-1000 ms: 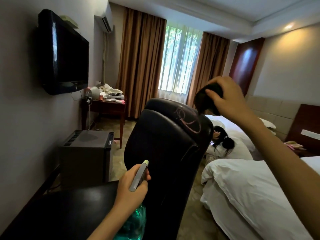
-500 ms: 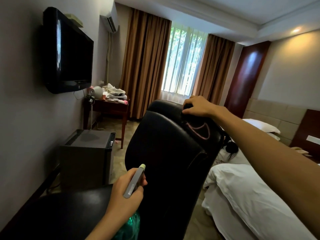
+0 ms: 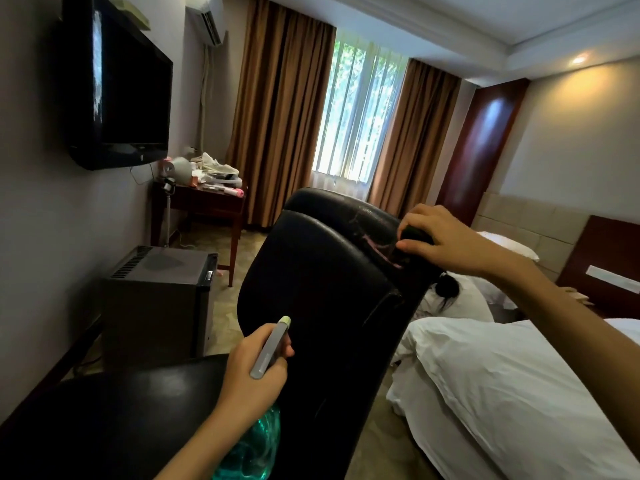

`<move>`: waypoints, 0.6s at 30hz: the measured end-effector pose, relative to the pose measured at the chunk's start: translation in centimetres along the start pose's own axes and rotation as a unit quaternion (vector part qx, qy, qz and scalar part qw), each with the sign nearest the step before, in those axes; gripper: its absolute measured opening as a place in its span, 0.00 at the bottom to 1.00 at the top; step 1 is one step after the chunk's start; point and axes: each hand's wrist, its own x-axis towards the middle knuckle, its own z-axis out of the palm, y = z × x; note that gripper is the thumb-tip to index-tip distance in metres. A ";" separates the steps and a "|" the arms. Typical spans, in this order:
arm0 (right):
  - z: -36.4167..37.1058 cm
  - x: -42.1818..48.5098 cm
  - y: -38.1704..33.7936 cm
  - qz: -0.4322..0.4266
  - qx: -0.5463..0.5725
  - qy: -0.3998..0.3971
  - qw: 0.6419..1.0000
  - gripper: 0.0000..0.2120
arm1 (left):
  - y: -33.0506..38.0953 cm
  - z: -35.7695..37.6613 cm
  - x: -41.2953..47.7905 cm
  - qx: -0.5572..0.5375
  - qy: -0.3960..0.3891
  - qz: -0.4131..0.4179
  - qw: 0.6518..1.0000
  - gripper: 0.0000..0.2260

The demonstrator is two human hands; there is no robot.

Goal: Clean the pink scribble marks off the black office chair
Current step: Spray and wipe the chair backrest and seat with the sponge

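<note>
The black office chair [image 3: 322,292] stands in front of me with its back toward me. Faint pink scribble marks [image 3: 375,245] show near its upper right edge. My right hand [image 3: 440,237] grips a dark cloth [image 3: 414,233] and presses it on the chair's top right, just beside the marks. My left hand [image 3: 254,365] holds a grey marker with a pale green cap [image 3: 272,344] against the lower part of the chair back. A green plastic bottle [image 3: 249,448] shows under my left forearm.
A black desk [image 3: 114,424] lies at lower left, a grey mini fridge [image 3: 159,299] beyond it. A wall TV [image 3: 117,91] hangs left, a cluttered wooden table [image 3: 204,199] stands by the curtains. White beds [image 3: 512,393] fill the right; a person lies on one [image 3: 446,289].
My right hand came down from the air with the dark cloth onto the chair top, then slid right and down across the marks, which look fainter. The left hand stayed put.
</note>
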 end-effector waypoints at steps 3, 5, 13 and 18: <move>-0.5 -1.7 -1.3 -0.009 -0.017 0.002 1.000 0.07 | 0.2 0.0 0.0 -0.006 -0.011 -0.002 1.000 0.10; -1.1 -1.1 -1.3 -0.003 0.005 -0.024 1.000 0.06 | 0.3 0.1 0.1 -0.007 -0.021 0.001 1.000 0.10; 1.0 14.0 3.5 0.030 -0.079 0.039 0.996 0.11 | -0.5 0.6 1.9 -0.001 -0.025 0.000 1.000 0.11; 5.3 19.1 4.7 0.062 -0.159 -0.029 0.985 0.14 | -1.8 0.7 3.1 -0.008 0.005 0.010 1.000 0.11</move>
